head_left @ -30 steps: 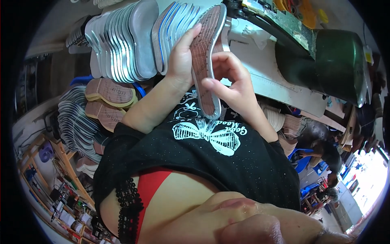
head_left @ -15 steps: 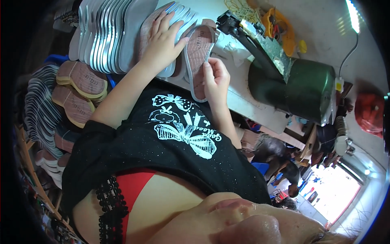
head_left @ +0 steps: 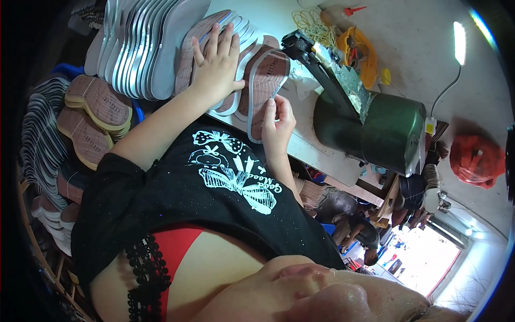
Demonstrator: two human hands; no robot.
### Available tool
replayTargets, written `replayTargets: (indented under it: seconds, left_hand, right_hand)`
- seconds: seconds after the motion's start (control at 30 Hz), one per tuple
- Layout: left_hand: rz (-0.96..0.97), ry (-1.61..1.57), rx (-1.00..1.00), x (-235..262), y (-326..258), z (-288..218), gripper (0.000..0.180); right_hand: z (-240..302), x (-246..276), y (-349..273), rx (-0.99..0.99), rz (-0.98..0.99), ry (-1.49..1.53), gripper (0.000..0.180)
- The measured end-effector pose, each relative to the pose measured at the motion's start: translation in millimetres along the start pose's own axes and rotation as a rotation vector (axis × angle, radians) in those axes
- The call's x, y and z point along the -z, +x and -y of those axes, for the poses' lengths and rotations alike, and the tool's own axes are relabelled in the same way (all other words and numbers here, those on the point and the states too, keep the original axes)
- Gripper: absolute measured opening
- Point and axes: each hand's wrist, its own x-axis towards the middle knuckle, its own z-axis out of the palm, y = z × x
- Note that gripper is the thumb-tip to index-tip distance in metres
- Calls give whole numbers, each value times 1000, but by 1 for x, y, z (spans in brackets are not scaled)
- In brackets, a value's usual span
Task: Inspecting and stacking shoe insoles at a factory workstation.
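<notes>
My right hand (head_left: pixel 280 122) pinches the side edge of a brown insole with a grey rim (head_left: pixel 268 78), which is tilted up over the white tabletop. Beneath it lies another brown insole (head_left: pixel 271 41), mostly covered. My left hand (head_left: pixel 219 67) is open, its fingers spread over a row of brown and pale insoles (head_left: pixel 188 56); whether the palm presses on them I cannot tell. Its thumb points toward the held insole, close to its left edge. Beside that row stands a long stack of grey sole-shaped pieces (head_left: pixel 174 45).
To the right a black metal arm (head_left: pixel 332 75) reaches over the table from a dark green cylinder (head_left: pixel 370 129). An orange basket (head_left: pixel 370 67) and tangled yellow cord (head_left: pixel 316 27) lie behind. Brown insoles with yellow edges (head_left: pixel 99 102) are stacked at left. Another person (head_left: pixel 365 233) bends over farther off.
My left thumb has come away from the held insole, and the left fingers are spread wider. The right hand keeps its pinch. The whole view has shifted slightly.
</notes>
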Motion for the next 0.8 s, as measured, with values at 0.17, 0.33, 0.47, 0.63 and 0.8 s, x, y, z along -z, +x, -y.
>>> replayTargets:
  seconds: [0.17, 0.33, 0.47, 0.63, 0.8]
  left_hand:
    - [9, -10, 19, 3, -1, 5, 87]
    - [-137, -57, 38, 17, 0, 16, 74]
    - [-251, -61, 93, 35, 7, 33, 79]
    - [-311, -109, 65, 44, 9, 55, 81]
    - [-367, -414, 52, 29, 10, 77, 80]
  right_hand:
    - [-7, -9, 12, 1, -28, 21, 17]
    - [-6, -27, 25, 83, -20, 8, 27]
    - [0, -43, 37, 202, 42, -58, 24]
    - [21, -49, 36, 422, 30, -261, 26]
    - [38, -68, 42, -261, 555, 150, 22]
